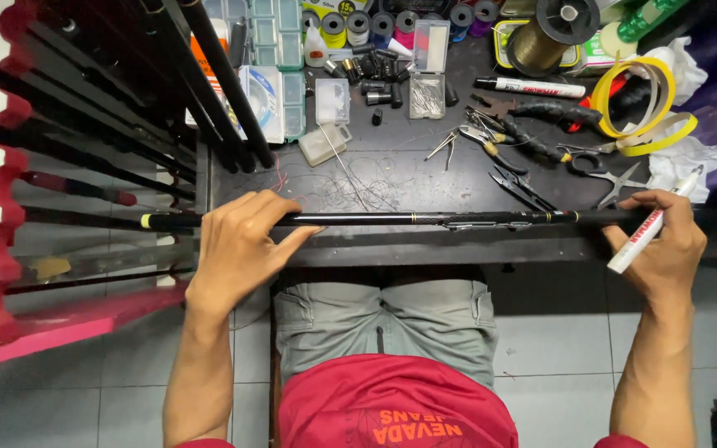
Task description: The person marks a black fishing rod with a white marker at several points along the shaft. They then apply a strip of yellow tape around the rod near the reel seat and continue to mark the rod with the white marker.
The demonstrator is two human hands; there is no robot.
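Hands [238,249] [665,245] palm-down on rod [425,219]

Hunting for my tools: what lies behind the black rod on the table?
Behind the rod lie scissors, pliers, tangled thread and a clear box. The right hand hides whatever sits under it.

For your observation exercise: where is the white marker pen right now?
In the head view, the white marker is on the right side, held in the right hand, which also grips the black rod.
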